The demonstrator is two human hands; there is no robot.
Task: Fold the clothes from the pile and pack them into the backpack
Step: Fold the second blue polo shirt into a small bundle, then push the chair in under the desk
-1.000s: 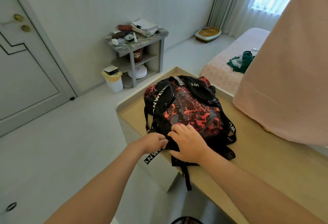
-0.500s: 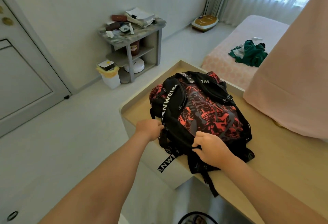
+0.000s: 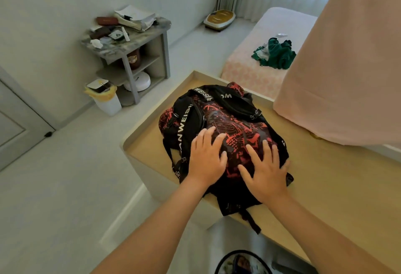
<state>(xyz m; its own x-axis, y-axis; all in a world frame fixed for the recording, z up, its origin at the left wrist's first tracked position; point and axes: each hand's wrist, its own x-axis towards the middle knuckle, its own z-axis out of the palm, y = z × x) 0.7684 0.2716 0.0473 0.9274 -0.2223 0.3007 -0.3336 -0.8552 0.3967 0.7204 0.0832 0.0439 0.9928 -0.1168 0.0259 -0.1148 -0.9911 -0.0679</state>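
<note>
A bulging black and red backpack (image 3: 234,119) lies strap side up on the corner of a light wooden table (image 3: 338,178). My left hand (image 3: 206,156) rests flat on its near left part, fingers spread. Beside it my right hand (image 3: 265,169) presses flat on the near right part, fingers also apart. Neither hand holds anything. A crumpled pile of green and white clothes (image 3: 275,53) sits far off on the pink bed (image 3: 256,67).
A pink curtain or cloth (image 3: 347,67) hangs at the right over the table. A grey cluttered shelf (image 3: 128,41) and a white bin (image 3: 106,98) stand by the wall. A door (image 3: 15,126) is at the left. A dark round object (image 3: 243,263) lies below the table.
Both hands let go of the backpack's near edge and straps and now lie flat and open on top of it. The view has tilted further down.
</note>
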